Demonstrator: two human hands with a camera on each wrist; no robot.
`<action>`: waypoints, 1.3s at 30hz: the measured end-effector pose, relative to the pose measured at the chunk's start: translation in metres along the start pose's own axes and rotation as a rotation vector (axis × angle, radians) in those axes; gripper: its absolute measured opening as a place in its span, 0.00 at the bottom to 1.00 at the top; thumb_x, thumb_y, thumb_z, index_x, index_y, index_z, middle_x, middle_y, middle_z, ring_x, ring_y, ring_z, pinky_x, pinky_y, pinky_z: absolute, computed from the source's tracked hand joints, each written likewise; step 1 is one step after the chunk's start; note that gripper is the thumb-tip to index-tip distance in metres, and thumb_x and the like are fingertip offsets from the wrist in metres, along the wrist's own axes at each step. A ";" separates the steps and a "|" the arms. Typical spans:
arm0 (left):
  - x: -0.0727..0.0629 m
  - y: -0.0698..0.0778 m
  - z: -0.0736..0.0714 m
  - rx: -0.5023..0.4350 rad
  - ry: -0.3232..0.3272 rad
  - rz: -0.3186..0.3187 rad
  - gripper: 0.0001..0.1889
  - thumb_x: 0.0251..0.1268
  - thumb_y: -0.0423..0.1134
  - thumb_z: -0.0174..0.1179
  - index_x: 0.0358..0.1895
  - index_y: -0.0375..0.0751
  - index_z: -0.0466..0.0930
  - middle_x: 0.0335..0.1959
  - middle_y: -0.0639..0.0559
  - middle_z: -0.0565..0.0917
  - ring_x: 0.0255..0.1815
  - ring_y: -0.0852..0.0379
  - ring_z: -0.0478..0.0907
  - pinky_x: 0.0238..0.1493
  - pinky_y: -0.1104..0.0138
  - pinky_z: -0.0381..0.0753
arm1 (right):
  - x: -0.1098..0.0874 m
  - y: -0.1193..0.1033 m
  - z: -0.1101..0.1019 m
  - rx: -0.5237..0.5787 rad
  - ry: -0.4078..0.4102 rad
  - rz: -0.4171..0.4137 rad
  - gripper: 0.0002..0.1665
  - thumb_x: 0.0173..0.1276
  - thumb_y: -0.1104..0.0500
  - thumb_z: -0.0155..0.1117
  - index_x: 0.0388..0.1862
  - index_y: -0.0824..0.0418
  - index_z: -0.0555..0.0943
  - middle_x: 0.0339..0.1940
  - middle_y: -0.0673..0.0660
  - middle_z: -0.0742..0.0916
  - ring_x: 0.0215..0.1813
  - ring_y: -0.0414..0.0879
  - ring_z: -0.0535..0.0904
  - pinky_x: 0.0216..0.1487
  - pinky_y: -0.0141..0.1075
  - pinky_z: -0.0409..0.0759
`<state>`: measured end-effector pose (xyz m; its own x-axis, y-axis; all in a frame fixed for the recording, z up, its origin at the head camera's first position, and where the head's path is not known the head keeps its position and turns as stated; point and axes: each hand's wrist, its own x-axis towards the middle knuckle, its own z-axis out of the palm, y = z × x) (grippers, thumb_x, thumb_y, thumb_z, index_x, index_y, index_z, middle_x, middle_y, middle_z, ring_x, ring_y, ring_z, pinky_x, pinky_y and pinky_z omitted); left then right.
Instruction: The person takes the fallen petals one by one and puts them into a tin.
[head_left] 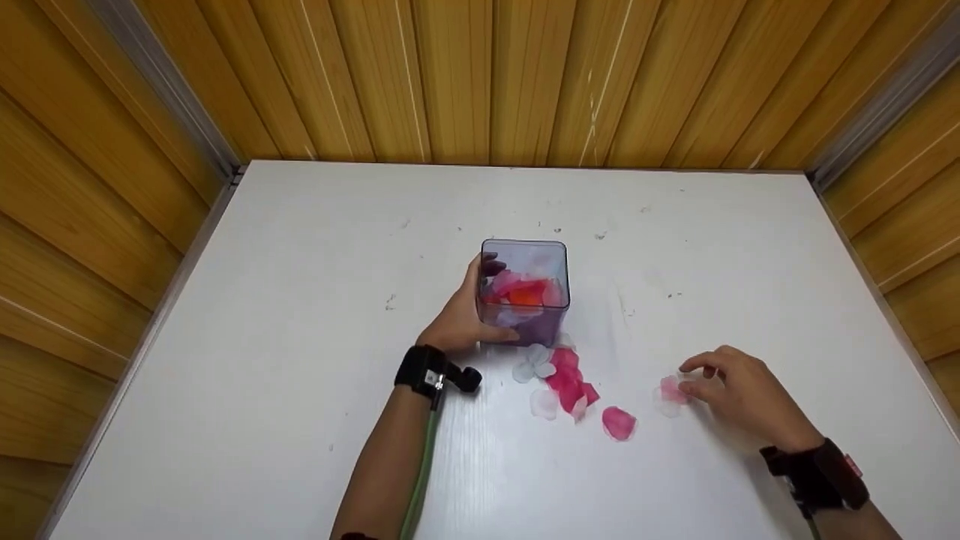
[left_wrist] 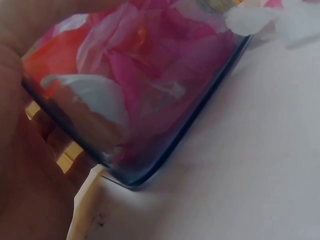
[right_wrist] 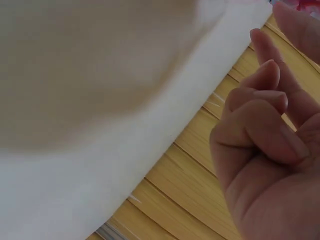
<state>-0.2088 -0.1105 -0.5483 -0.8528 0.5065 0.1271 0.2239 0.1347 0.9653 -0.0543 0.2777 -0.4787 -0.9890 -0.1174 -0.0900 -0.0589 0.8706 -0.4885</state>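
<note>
A clear purple-tinted square container [head_left: 541,326] stands on the white table, with pink, red, orange and white petals [head_left: 517,289] inside. My left hand [head_left: 457,319] grips its left side, thumb across the front and fingers behind. The left wrist view shows the petals [left_wrist: 135,65] through the container wall. Off to the right, my right hand [head_left: 739,390] is low over the table, thumb and index fingertips apart. Pale pink petals [head_left: 671,391] lie right at its thumb tip. The other fingers [right_wrist: 257,125] are curled toward the palm in the right wrist view.
Dark pink petals [head_left: 568,379] lie in a pile just in front of the container, beside white petals [head_left: 534,364]. A single pink petal [head_left: 619,424] lies apart to their right. Wood-patterned panels [head_left: 517,82] stand behind the white table [head_left: 300,300] and along both sides.
</note>
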 end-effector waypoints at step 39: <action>0.001 -0.002 0.000 -0.014 -0.007 0.028 0.67 0.41 0.42 0.84 0.82 0.53 0.43 0.72 0.54 0.67 0.72 0.58 0.66 0.77 0.57 0.62 | 0.117 -0.188 0.024 -0.011 0.457 -0.353 0.08 0.65 0.60 0.77 0.39 0.64 0.91 0.30 0.59 0.77 0.32 0.51 0.76 0.31 0.41 0.79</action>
<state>-0.2105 -0.1101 -0.5500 -0.8428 0.5162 0.1523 0.2408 0.1085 0.9645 -0.1553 0.0890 -0.4179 -0.8674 -0.1854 0.4617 -0.3948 0.8213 -0.4118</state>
